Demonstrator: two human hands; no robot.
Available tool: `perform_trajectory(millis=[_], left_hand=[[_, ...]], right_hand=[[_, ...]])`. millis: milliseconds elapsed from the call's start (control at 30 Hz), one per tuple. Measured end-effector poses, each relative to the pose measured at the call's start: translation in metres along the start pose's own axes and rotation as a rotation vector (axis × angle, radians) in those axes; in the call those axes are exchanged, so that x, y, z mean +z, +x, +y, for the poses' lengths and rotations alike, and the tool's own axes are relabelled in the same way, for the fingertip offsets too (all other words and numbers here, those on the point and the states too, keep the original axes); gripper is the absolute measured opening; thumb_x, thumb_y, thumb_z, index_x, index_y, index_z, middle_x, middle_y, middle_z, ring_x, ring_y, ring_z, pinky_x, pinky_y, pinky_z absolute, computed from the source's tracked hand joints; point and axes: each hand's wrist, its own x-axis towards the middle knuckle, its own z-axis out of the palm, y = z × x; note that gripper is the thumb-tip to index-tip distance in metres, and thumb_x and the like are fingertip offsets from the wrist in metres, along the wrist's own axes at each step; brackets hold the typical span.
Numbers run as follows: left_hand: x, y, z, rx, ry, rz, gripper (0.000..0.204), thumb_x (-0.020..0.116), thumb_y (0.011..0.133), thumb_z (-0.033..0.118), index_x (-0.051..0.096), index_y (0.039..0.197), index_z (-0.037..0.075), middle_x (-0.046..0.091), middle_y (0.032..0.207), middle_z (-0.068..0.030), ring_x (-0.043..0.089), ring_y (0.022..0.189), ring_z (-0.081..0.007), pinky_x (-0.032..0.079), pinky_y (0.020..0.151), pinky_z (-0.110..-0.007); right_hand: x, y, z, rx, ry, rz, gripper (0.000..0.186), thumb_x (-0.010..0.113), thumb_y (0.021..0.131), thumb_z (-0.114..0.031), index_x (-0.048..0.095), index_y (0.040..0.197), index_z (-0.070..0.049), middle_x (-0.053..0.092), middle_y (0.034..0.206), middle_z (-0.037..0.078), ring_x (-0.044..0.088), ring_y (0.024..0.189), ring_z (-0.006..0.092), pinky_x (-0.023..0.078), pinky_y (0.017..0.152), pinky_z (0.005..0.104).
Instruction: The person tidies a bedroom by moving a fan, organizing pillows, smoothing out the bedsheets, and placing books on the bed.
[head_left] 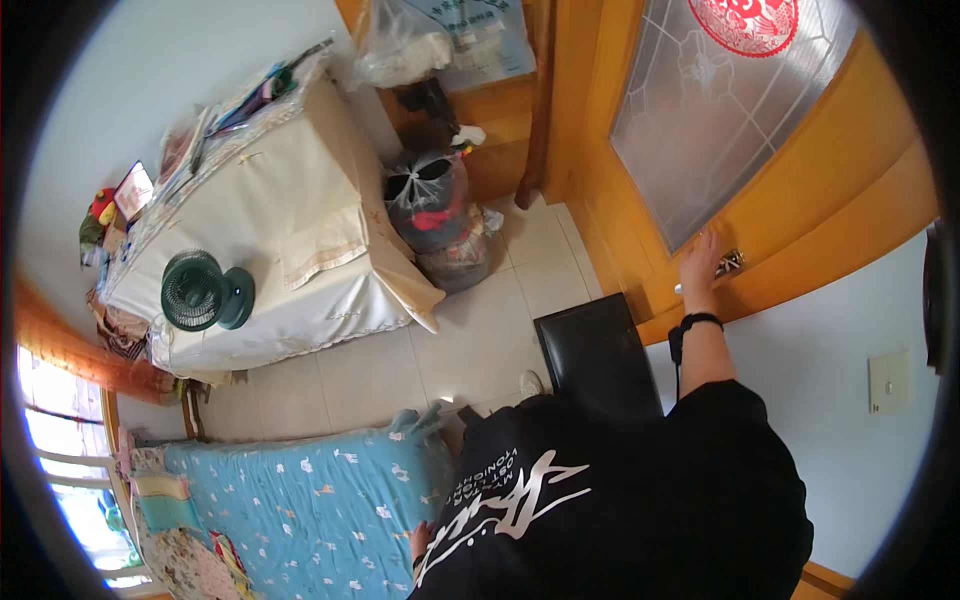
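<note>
My right hand (702,262) reaches out to the wooden door (625,215) on the right. Its fingers are stretched out against the door's frame, just below the frosted glass panel (720,110). The metal door handle (731,263) is right beside that hand, and a black band circles the wrist. My left hand (420,540) hangs low at my side, near the edge of the bed with the blue patterned cover (300,510). Only a small part of it shows past my black shirt, so its fingers cannot be made out.
A black padded stool or box (595,355) stands by the door. A cloth-covered table (290,200) holds a dark green fan (195,290). Stuffed plastic bags (440,215) sit on the tiled floor (480,330). A switch plate (888,383) is on the right wall.
</note>
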Motion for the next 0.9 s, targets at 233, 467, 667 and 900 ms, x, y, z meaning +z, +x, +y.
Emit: perform_trajectory(millis=[233, 467, 667, 900], left_hand=[[-0.070, 0.144, 0.069, 0.152, -0.048, -0.203, 0.045, 0.064, 0.113, 0.044, 0.059, 0.142, 0.011, 0.074, 0.136, -0.0212, 0.074, 0.120, -0.0423, 0.060, 0.094, -0.058], [-0.180, 0.297, 0.092, 0.184, -0.146, -0.331, 0.046, 0.055, 0.117, 0.040, 0.053, 0.154, 0.012, 0.069, 0.150, -0.0199, 0.073, 0.130, -0.0411, 0.060, 0.098, -0.058], [-0.289, 0.424, 0.111, 0.225, 0.059, -0.426, 0.046, 0.052, 0.119, 0.037, 0.052, 0.157, 0.011, 0.069, 0.152, -0.0185, 0.073, 0.130, -0.0392, 0.059, 0.098, -0.056], [-0.317, 0.560, 0.264, -0.121, -0.462, -0.334, 0.048, 0.062, 0.117, 0.037, 0.057, 0.155, 0.008, 0.076, 0.142, -0.0168, 0.079, 0.118, -0.0314, 0.061, 0.093, -0.048]], right_hand=[[0.017, 0.070, 0.047, 0.278, -0.229, -0.444, 0.048, 0.066, 0.103, -0.012, 0.060, 0.149, -0.001, 0.073, 0.138, 0.030, 0.070, 0.128, 0.0503, 0.056, 0.108, 0.0590], [0.032, 0.074, 0.061, 0.162, -0.337, -0.395, 0.065, 0.068, 0.100, -0.011, 0.051, 0.161, -0.002, 0.066, 0.153, 0.027, 0.062, 0.142, 0.0479, 0.048, 0.120, 0.0559], [0.029, 0.063, -0.025, 0.273, -0.410, -0.598, 0.084, 0.066, 0.103, -0.018, 0.030, 0.178, -0.002, 0.044, 0.177, 0.024, 0.040, 0.165, 0.0407, 0.022, 0.141, 0.0541], [0.002, 0.060, -0.003, 0.374, -0.430, -0.609, 0.098, 0.070, 0.096, -0.019, 0.022, 0.180, -0.004, 0.040, 0.179, 0.022, 0.034, 0.168, 0.0385, 0.015, 0.143, 0.0537]])
